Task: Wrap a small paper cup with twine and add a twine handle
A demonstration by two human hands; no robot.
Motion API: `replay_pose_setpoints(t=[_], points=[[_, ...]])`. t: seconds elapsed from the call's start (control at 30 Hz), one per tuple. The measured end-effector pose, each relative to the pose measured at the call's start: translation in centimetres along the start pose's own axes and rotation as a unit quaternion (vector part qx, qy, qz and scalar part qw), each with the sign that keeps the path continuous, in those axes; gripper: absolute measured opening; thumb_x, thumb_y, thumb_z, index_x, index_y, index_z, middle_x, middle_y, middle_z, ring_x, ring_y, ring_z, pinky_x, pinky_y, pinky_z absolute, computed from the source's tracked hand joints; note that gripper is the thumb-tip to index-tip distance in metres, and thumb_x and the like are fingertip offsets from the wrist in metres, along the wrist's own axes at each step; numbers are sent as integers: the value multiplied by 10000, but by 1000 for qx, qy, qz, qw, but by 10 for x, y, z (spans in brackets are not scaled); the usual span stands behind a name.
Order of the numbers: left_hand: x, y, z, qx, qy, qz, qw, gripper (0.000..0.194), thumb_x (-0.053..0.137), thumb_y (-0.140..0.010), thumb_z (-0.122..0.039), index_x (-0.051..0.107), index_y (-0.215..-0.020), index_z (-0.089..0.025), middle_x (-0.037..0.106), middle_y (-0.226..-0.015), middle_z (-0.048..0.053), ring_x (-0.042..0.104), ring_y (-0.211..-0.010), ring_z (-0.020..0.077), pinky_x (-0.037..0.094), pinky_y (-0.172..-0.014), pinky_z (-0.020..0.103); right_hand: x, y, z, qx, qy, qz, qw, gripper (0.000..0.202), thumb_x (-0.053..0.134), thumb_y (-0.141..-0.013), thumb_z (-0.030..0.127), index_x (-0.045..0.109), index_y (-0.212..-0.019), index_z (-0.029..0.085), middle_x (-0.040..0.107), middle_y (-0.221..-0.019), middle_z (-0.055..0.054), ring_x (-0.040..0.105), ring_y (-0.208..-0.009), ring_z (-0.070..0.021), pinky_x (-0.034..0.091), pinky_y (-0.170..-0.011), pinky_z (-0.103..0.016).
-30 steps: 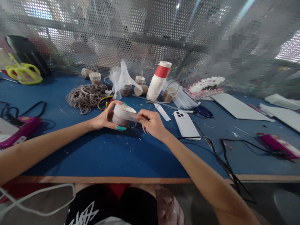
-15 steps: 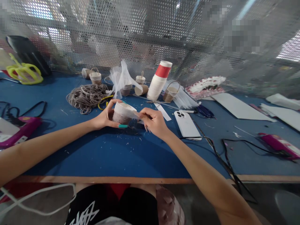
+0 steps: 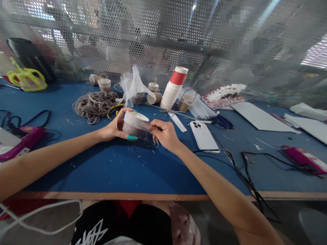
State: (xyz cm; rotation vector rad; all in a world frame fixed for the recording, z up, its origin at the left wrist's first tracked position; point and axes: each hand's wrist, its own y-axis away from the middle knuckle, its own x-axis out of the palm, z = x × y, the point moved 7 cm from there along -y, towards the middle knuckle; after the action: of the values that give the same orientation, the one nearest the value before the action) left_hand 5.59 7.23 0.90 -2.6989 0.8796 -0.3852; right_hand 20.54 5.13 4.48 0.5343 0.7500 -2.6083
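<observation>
My left hand (image 3: pixel 116 127) is wrapped round a small paper cup (image 3: pixel 131 128), thumb below and fingers behind its far side. The cup is tilted a little, its mouth facing up. Grey-brown cord winds about its lower part, and a sheer white ribbon (image 3: pixel 136 119) lies round the upper part under the rim. At the cup's right side, my right hand (image 3: pixel 163 133) pinches the ribbon's end between thumb and forefinger, close to the wall. The remaining fingers curl below. Part of the ribbon's end is hidden by the fingertips.
Behind the cup lie a heap of grey cord (image 3: pixel 95 105), white mesh strips (image 3: pixel 135 85), a stack of paper cups (image 3: pixel 173 88) and several cord-wrapped little baskets (image 3: pixel 187 100). A white phone (image 3: pixel 204 136) lies right, near black cables (image 3: pixel 232 158). Yellow-handled scissors (image 3: pixel 28 80) stand far left.
My right hand has moved slightly left and down, bringing the ribbon's end in against the cup's side. The cup has turned slightly in my left hand, which stays in place.
</observation>
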Motion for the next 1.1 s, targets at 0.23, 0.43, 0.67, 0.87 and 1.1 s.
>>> replay_pose_setpoints(t=[0.23, 0.43, 0.67, 0.87, 1.1], points=[[-3, 1, 7, -34, 41, 12, 999, 809, 796, -500, -85, 428, -1185, -307, 564, -1136, 31, 589, -980, 199, 493, -812, 304, 0, 0, 0, 5, -15, 0, 1000, 339, 534, -838, 500, 541, -685, 198, 457, -426, 74, 482, -330, -70, 395, -374, -192], [4, 4, 11, -100, 93, 54, 989, 923, 776, -535, -148, 368, -1351, -287, 538, -1269, 93, 588, -1045, 251, 485, -841, 326, 4, 1, 3, 30, -47, -17, 998, 392, 609, -771, 525, 495, -601, 191, 470, -411, 71, 463, -321, -66, 382, -375, -198], [11, 10, 16, -170, 149, 112, 968, 1104, 752, -557, -170, 138, -1460, -331, 539, -1302, 95, 606, -1034, 253, 497, -812, 320, 8, 2, -1, 63, -67, -30, 995, 474, 647, -713, 555, 421, -518, 187, 456, -386, 67, 437, -316, -51, 339, -352, -183], [15, 13, 16, -168, 133, 113, 970, 1118, 761, -586, -275, 82, -1474, -282, 565, -1269, 117, 600, -1045, 267, 480, -853, 344, 15, 5, -1, 78, -65, -28, 994, 495, 642, -697, 582, 415, -504, 188, 465, -386, 64, 449, -312, -60, 337, -338, -182], [13, 9, 13, -124, 52, 43, 990, 1026, 777, -506, -69, 336, -1413, -255, 592, -1238, 105, 597, -1048, 234, 490, -854, 292, 17, 4, 8, 60, -45, -43, 996, 481, 640, -697, 586, 446, -515, 185, 475, -391, 59, 467, -330, -67, 360, -367, -187]])
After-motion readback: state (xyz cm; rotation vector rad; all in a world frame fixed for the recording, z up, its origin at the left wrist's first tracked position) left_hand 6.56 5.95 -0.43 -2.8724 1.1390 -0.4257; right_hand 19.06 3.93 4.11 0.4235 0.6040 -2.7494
